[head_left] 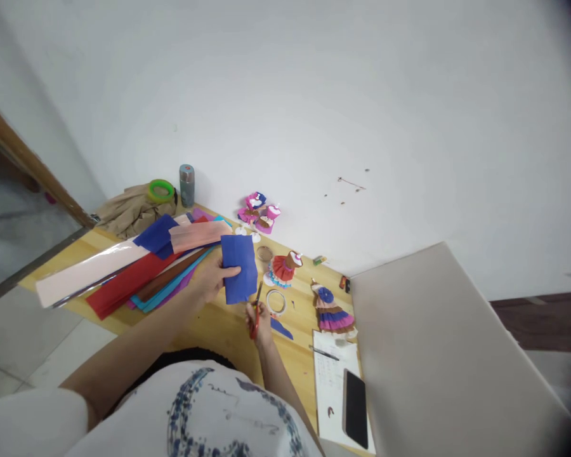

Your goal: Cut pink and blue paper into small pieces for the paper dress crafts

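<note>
My left hand [215,277] grips a rectangle of blue crepe paper [240,254] by its left side, thumb on top, holding it up over the table. Just below and right of the paper, my right hand [261,321] is closed around red-handled scissors [255,317]. Their dark blades point up beside the paper's lower right corner; whether they touch it I cannot tell. A blue paper scrap [282,329] lies on the table right of my right hand. A roll of tape [276,303] rests behind it, near a small dress form with a red ruffled skirt [282,270].
Folded crepe paper strips in several colours [137,266] cover the table's left side. Behind them stand a flask [187,185] and a green ring [160,190] on brown cloth. At right are a ruffled paper dress [332,311], a notebook [328,381], a phone [355,408] and a partition [438,355].
</note>
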{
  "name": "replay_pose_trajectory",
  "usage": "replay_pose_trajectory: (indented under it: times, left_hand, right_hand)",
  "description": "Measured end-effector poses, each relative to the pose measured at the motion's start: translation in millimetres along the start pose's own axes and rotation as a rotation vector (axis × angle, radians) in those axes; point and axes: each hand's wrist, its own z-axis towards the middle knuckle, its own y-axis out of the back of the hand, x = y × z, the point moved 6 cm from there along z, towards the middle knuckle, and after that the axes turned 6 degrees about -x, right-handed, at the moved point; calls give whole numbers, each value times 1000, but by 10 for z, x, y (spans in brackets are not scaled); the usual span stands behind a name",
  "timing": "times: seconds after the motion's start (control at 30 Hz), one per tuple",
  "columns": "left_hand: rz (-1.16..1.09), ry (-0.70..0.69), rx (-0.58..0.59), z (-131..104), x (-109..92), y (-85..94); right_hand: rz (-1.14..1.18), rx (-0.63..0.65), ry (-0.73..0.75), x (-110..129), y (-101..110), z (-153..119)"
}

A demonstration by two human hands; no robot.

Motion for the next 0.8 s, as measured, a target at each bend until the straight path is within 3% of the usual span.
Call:
replay_pose_trajectory:
  times: [0.2, 0.4, 0.5, 0.67, 0.8]
  left_hand:
    - [21, -50, 88, -76, -312, -126]
    - [4, -99, 145, -122, -416, -236]
    - [8, -107, 138, -189, -461, -253]
    - [-6, -106, 157, -253, -506, -301]
    - [-55, -128, 165, -237, -507, -366]
  right_hand:
    - [-276, -1, -4, 71, 90, 282]
    - [-592, 90, -89, -234, -69, -47]
    - [-638, 154, -86, -218, -100, -139]
    - [-516, 258, -81, 132, -28, -58]
    - [-243, 335, -1, 712, 22, -88]
